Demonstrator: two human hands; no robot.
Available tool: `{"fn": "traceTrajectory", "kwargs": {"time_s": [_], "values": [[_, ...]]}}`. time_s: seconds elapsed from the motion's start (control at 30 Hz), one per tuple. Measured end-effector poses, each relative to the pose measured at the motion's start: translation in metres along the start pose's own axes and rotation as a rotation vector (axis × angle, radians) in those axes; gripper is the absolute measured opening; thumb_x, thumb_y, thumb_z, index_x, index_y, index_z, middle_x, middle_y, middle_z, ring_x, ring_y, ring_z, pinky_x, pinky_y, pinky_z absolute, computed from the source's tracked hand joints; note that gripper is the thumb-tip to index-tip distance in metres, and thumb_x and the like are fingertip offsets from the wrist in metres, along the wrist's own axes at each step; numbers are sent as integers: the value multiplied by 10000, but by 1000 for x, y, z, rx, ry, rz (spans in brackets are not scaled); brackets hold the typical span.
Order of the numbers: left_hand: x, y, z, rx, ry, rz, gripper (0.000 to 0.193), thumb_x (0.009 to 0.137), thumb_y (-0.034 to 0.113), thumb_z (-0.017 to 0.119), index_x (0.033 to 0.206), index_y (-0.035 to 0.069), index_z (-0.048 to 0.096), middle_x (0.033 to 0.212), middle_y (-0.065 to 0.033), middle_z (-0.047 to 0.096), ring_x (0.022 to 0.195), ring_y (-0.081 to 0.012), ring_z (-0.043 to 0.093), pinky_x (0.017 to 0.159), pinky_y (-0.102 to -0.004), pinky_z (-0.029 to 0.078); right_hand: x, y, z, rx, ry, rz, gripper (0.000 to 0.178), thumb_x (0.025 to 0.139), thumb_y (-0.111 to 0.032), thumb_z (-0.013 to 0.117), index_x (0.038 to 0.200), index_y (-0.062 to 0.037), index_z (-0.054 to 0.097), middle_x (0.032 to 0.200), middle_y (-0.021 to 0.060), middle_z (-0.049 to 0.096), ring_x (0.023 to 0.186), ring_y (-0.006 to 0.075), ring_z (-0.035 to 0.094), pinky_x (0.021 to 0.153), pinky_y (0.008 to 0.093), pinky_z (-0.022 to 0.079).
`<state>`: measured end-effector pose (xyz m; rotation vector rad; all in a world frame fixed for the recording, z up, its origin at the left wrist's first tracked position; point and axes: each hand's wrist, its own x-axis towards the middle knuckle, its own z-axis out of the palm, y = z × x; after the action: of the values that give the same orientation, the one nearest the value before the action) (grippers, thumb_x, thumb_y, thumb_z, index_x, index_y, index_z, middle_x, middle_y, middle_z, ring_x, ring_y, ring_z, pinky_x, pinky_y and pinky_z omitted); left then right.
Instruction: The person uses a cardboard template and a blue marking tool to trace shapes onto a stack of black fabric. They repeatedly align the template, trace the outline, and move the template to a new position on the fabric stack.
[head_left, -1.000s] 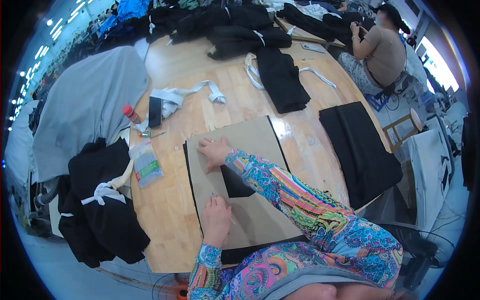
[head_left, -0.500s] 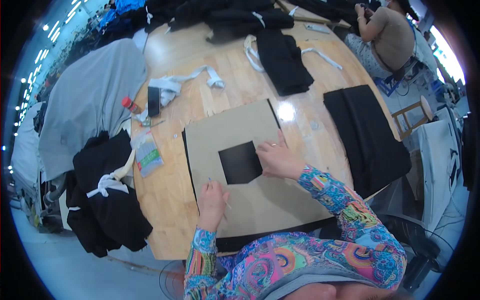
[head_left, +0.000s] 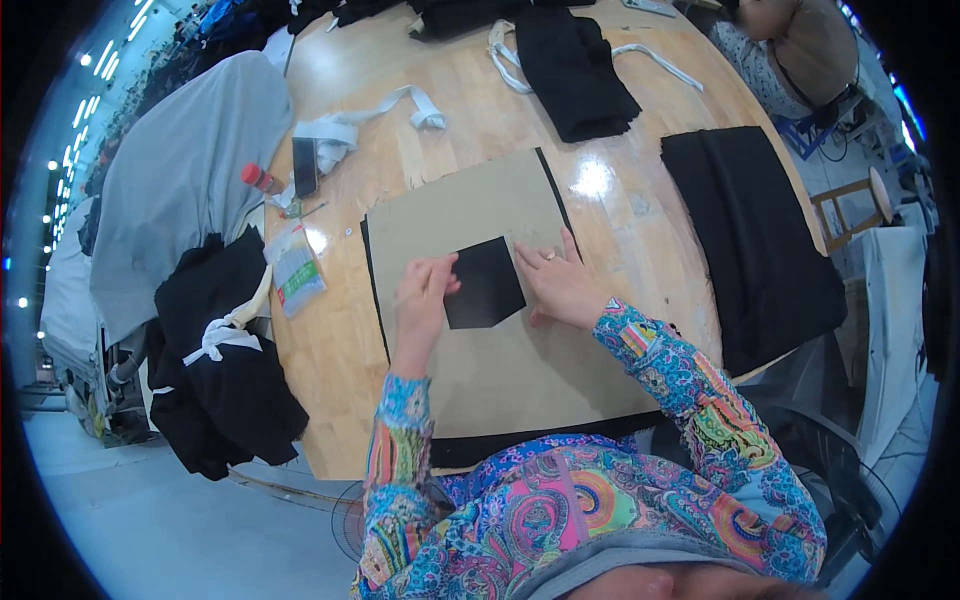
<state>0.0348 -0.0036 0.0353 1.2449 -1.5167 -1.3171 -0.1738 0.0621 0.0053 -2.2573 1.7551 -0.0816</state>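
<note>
A beige card sheet point(head_left: 545, 385) lies over black fabric point(head_left: 520, 445), which shows along its edges. In the sheet's middle is a black pocket-shaped area point(head_left: 485, 290) with a pointed lower edge; whether it is a cut-out or a piece laid on top, I cannot tell. At its upper left corner my left hand point(head_left: 424, 292) is closed, thumb and fingers pinched together. Whatever the pinch holds is too small to make out. My right hand point(head_left: 562, 285) lies with fingers spread on the sheet, along the right edge of the black area.
Folded black fabric point(head_left: 750, 250) lies at the right, another black stack point(head_left: 575, 75) at the back. At the left are a phone point(head_left: 305, 167), a red-capped bottle point(head_left: 260, 179), a plastic packet point(head_left: 298, 272), a white strip point(head_left: 330, 132) and tied black cloth point(head_left: 225, 350). A person point(head_left: 800, 50) sits back right.
My left hand has moved up from the sheet's lower left to the black area's upper left corner. My right hand's fingers have spread out flatter. The whole view has shifted slightly.
</note>
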Motion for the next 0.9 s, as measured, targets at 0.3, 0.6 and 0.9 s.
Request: {"fn": "traceTrajectory", "kwargs": {"time_s": [0.3, 0.6, 0.9], "values": [[49, -34, 54, 65, -9, -118, 189, 871, 109, 635, 978, -45, 658, 844, -85, 668, 754, -139, 645, 699, -257, 532, 11, -7, -6, -113, -65, 2, 1080, 464, -361, 884, 1352, 43, 419, 1407, 144, 414, 1259, 272, 454, 1104, 641, 110], [49, -30, 67, 479, 42, 67, 188, 835, 167, 651, 893, -5, 701, 812, -120, 705, 713, -174, 665, 679, -290, 510, 10, -7, -11, -96, -78, -1, 1043, 485, -343, 878, 1347, 42, 433, 1418, 151, 411, 1265, 266, 450, 1108, 642, 96], [49, -37, 67, 631, 66, 178, 189, 827, 177, 637, 891, 13, 705, 812, -138, 698, 727, -233, 675, 698, -322, 512, 10, -8, -8, -105, -56, -10, 1037, 481, -346, 877, 1337, 47, 444, 1394, 151, 437, 1246, 268, 467, 1106, 644, 103]]}}
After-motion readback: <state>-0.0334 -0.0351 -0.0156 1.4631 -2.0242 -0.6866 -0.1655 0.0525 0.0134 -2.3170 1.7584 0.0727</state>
